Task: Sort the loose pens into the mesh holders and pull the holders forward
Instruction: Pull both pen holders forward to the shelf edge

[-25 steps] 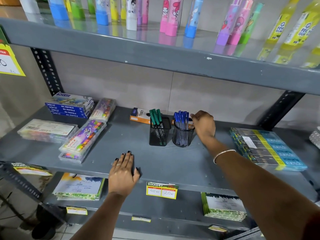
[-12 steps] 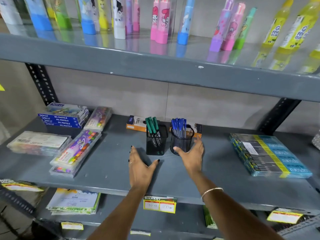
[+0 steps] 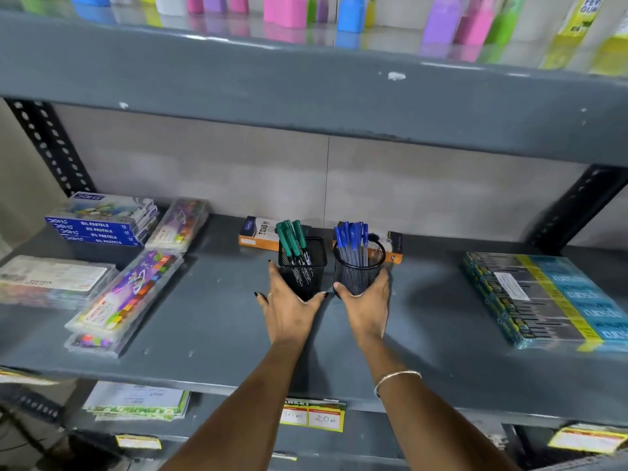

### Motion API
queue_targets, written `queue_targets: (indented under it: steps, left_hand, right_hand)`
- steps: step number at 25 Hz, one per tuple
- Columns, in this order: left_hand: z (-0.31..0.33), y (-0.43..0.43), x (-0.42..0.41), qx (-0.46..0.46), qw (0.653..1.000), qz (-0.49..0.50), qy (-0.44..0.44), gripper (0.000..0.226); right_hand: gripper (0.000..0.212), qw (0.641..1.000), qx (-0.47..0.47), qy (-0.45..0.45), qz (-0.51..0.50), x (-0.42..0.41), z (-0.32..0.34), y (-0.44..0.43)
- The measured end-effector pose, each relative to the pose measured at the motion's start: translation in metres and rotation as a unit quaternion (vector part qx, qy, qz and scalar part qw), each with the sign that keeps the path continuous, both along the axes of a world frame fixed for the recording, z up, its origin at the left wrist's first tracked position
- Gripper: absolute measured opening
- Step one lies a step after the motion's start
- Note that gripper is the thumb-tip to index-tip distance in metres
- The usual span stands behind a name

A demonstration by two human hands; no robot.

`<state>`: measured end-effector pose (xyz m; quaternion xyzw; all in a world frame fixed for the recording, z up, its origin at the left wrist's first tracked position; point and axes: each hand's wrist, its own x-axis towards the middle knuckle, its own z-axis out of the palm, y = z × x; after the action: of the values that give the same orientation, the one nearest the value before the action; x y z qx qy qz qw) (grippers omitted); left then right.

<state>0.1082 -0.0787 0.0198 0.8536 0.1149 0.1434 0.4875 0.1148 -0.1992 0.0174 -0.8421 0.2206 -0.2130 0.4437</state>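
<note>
Two black mesh holders stand side by side at the middle of the grey shelf (image 3: 210,334). The square holder (image 3: 311,263) on the left carries several green pens (image 3: 290,237). The round holder (image 3: 360,268) on the right carries several blue pens (image 3: 351,236). My left hand (image 3: 289,312) wraps the base of the square holder, thumb on its right side. My right hand (image 3: 368,307) cups the base of the round holder, thumb on its left side. Both holders stand upright.
An orange pen box (image 3: 256,234) lies behind the holders against the back wall. Stacked pastel boxes (image 3: 102,222) and clear colour-set cases (image 3: 125,297) fill the left. A blue-yellow pack stack (image 3: 550,297) sits on the right. The upper shelf (image 3: 306,93) hangs overhead.
My left hand left the shelf's front edge and closed on the square holder. My right hand came round from behind the round holder and now cups its front.
</note>
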Motion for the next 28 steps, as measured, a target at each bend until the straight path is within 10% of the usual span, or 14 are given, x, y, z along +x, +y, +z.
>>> queue_targets:
  steps: [10, 28]
  left_hand:
    - [0.0, -0.005, -0.001, 0.022, 1.0, 0.011, -0.006, 0.069]
    - [0.015, 0.006, -0.078, 0.023, 0.998, -0.006, 0.061, 0.062]
  right_hand:
    - [0.09, 1.0, -0.018, 0.013, 0.0, -0.001, -0.003, 0.0]
    - [0.075, 0.998, 0.011, 0.054, 0.033, -0.08, 0.014, -0.001]
